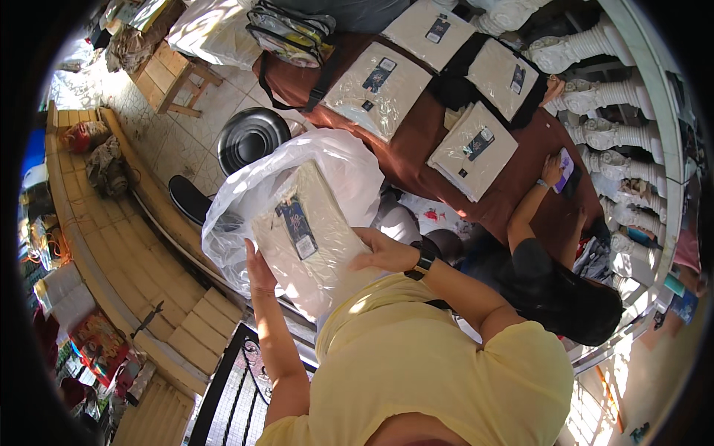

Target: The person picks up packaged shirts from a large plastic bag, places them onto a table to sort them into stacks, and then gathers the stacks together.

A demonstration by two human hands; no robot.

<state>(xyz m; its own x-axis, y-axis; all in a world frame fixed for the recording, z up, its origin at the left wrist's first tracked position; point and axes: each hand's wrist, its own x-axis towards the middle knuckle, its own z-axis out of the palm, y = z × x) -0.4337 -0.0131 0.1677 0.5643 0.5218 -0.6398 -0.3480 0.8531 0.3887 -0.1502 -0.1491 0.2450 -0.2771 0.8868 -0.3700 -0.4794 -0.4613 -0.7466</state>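
Holding a flat, cream-coloured folded garment in a clear wrapper [316, 238], the person in a yellow top grips it from both sides. The left hand [260, 271] supports the packet's lower left edge, fingers behind it and thumb along the side, so its grip is pressed against the packet. The right hand [383, 253], wearing a black wristwatch [422, 262], lies with fingers spread flat over the packet's right edge, clasping it. A dark tag [297, 227] sits on the packet's front. The packet rests half inside a large, crumpled translucent plastic bag [297, 175], which billows around and behind it.

Beyond, a brown-covered surface [416, 149] carries four similar wrapped cream garments, laid flat and apart from one another. A second person with dark hair [573, 297] leans over its right end, one hand on a purple phone [565, 169]. A black round stool [249, 137] stands on the tiled floor left of the surface.
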